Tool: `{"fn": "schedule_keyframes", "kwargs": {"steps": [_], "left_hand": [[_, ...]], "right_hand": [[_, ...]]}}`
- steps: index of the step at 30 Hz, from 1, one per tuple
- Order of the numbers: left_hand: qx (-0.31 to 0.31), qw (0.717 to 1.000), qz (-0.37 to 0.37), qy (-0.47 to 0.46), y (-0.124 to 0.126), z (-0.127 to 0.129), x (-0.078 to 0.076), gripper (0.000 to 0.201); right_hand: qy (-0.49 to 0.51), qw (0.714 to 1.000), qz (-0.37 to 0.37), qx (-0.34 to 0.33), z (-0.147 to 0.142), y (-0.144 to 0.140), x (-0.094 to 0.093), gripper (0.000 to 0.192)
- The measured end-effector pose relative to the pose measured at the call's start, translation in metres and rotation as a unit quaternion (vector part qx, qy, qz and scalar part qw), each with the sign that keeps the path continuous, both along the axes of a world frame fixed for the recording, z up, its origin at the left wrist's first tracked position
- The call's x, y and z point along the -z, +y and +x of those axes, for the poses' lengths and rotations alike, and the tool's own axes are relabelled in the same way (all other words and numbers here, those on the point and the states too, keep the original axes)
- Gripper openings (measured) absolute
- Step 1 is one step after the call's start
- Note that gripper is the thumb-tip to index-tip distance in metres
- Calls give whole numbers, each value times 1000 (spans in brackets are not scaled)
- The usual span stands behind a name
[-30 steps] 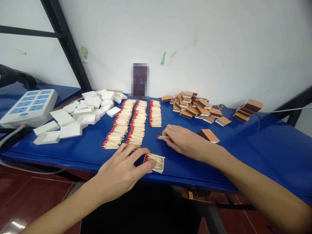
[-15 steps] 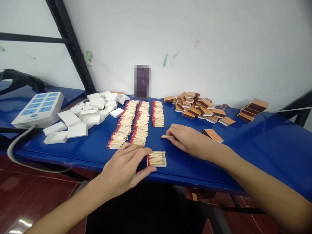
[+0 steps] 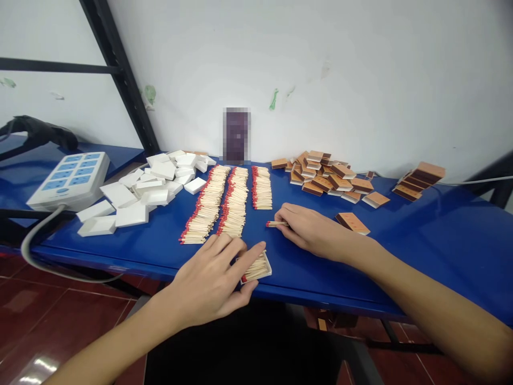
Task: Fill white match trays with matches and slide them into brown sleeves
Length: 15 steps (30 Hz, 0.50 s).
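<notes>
At the table's front edge, my left hand [image 3: 218,275] grips a white matchbox tray [image 3: 269,266] between thumb and fingers. Red-tipped matches [image 3: 256,269] lie in the tray, partly hidden under my index finger. My right hand [image 3: 306,229] pinches a few matches [image 3: 273,224] just above or on the blue tabletop; their red heads point left. Beyond my hands, matches lie in three columns: a left column [image 3: 206,208], a middle column [image 3: 233,200] and a shorter right column [image 3: 262,188].
White trays [image 3: 132,214] are heaped at the left, beside a power strip [image 3: 70,179]. Brown matchbox sleeves [image 3: 320,184] form a pile at the back right, with a stack [image 3: 419,182] farther right. One matchbox sleeve [image 3: 352,223] lies behind my right forearm.
The tray has turned at an angle in my left hand, and my index finger now reaches across its top. My right hand has hardly moved, with the matches still pinched.
</notes>
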State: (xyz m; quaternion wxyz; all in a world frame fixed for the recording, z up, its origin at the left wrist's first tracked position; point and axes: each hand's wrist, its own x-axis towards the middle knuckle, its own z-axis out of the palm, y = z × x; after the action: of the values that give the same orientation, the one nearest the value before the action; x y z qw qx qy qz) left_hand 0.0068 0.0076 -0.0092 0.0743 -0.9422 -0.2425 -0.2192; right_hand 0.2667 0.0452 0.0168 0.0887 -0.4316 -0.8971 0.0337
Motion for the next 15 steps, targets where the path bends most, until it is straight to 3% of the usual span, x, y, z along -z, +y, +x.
{"fn": "schedule_keyframes", "kwargs": {"steps": [10,15], "left_hand": [[8,999,-6,-42,1,1,6,34],[7,999,-6,-37,0,1,5,38]], "right_hand": [[13,1000,-20,15,0,0,0,21],[19,999,-40,15,-1,-1,-4,24]]}}
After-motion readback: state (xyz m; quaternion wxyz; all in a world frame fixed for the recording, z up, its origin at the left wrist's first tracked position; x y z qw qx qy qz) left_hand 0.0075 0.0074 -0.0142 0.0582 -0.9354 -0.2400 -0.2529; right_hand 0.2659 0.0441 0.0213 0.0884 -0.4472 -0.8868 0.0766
